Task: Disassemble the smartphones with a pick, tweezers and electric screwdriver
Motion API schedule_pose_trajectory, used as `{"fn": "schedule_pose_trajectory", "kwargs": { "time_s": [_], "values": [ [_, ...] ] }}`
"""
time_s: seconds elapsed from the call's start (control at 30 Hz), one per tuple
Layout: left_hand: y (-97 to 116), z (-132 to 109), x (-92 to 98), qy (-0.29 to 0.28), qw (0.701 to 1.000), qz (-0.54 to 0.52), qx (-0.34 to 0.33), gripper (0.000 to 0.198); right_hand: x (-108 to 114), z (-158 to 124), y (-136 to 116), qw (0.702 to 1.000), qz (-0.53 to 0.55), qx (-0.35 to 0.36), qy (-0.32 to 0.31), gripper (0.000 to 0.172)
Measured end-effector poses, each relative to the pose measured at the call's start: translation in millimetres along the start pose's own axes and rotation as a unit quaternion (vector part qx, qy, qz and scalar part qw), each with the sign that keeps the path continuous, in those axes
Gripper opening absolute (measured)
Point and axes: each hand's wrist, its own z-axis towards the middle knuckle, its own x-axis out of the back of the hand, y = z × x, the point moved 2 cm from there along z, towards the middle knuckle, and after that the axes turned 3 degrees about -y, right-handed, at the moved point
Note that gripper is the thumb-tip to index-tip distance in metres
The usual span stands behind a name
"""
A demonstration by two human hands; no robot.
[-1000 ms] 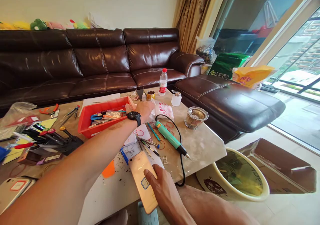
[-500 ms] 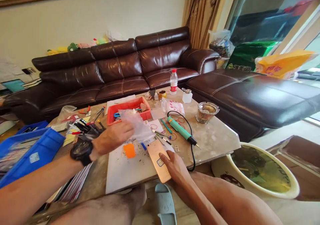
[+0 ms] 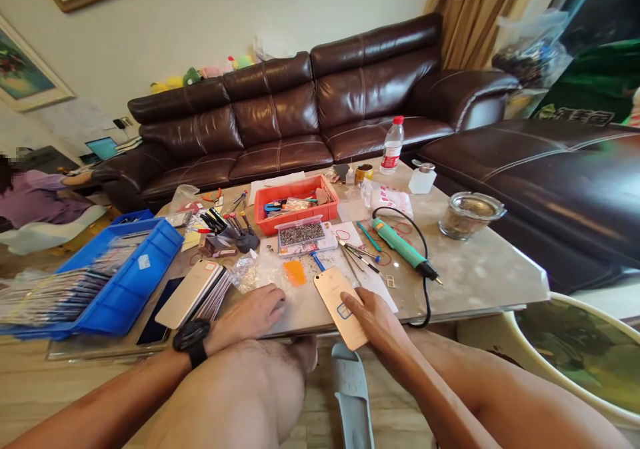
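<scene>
My right hand (image 3: 373, 319) grips a gold smartphone (image 3: 335, 296), its back turned up and a blue-outlined label on it. The phone is at the table's front edge. My left hand (image 3: 257, 312) lies on the front of the table with fingers loosely spread, and nothing shows in them. Just beyond it is a crumpled clear plastic bag (image 3: 250, 269). An orange piece (image 3: 295, 272) lies between the hands. Beyond the phone are a blue screwdriver (image 3: 317, 261) and a clear box of small screws (image 3: 303, 234). Several stacked phones (image 3: 187, 292) lie left of my left hand.
A red tray (image 3: 260, 217) of tools stands behind the screw box. Left is a blue bin (image 3: 145, 282) full of bagged phones. A corded green tool (image 3: 400, 244), a glass ashtray (image 3: 470, 216) and a bottle (image 3: 391, 146) stand right. A person (image 3: 40, 196) sits far left.
My left hand has let go of the clear plastic bag and come back to the table's front edge. The screw box now shows. The view has turned left; my right hand keeps the smartphone.
</scene>
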Motion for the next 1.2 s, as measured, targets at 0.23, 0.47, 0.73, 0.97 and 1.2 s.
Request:
{"fn": "schedule_pose_trajectory", "kwargs": {
  "time_s": [0.23, 0.47, 0.73, 0.97, 1.2],
  "values": [
    [1, 23, -31.6, -0.005, 0.987, 0.160, 0.004, 0.014, -7, -1, -2, 1.000, -0.014, 0.004, -0.004, 0.037],
    [-26, 14, -15.8, 0.038, 0.986, 0.163, -0.005, 0.016, -7, 0, -2, 1.000, -0.018, 0.008, -0.004, 0.038],
    [-30, 28, -26.1, 0.067, 0.993, 0.100, 0.007, 0.030, -6, 0, 1, 1.000, -0.007, 0.014, -0.001, 0.038],
    [-44, 40, -35.3, 0.073, 0.995, 0.018, 0.072, 0.030, -9, -2, 1, 1.000, -0.002, 0.013, -0.009, 0.038],
    [-39, 43, -28.9, 0.059, 0.994, -0.023, 0.094, 0.027, -16, -3, -5, 0.999, 0.002, 0.027, -0.026, 0.038]
  ]
}}
